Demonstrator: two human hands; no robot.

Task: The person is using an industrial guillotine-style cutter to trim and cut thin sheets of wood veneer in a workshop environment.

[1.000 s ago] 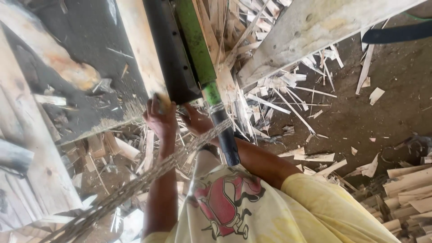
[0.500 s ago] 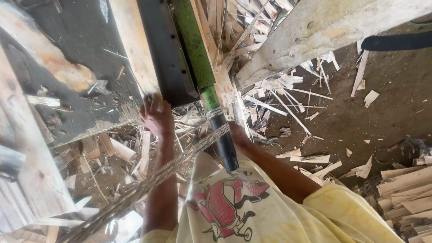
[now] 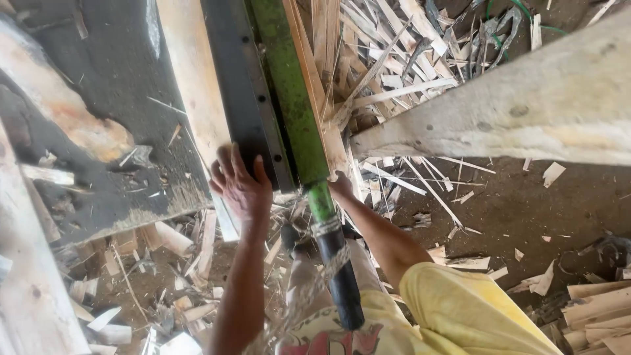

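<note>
Two bare hands work at the near end of a long green lever (image 3: 289, 98) in a wood yard. One, the left hand (image 3: 240, 187), is spread wide, fingers splayed and palm down, pressing on the end of a pale plank (image 3: 190, 85) and the dark metal rail (image 3: 244, 98) beside it; it grips nothing. Its forearm runs straight up from the bottom edge of the view. Across the lever, the right hand (image 3: 340, 187) sits at the foot of a thin wooden strip (image 3: 332, 131) lying along the green bar; the fingers are tucked out of sight, so whether they are curled round anything cannot be told. That arm bends at the elbow, in a yellow sleeve (image 3: 460, 309). Below the hands the lever ends in a black grip (image 3: 342, 283), with a frayed rope (image 3: 315, 276) tied round it. Splintered offcuts (image 3: 394, 59) litter the dirt floor (image 3: 526, 217), and a thick pale log (image 3: 526, 105) crosses the upper right.
</note>
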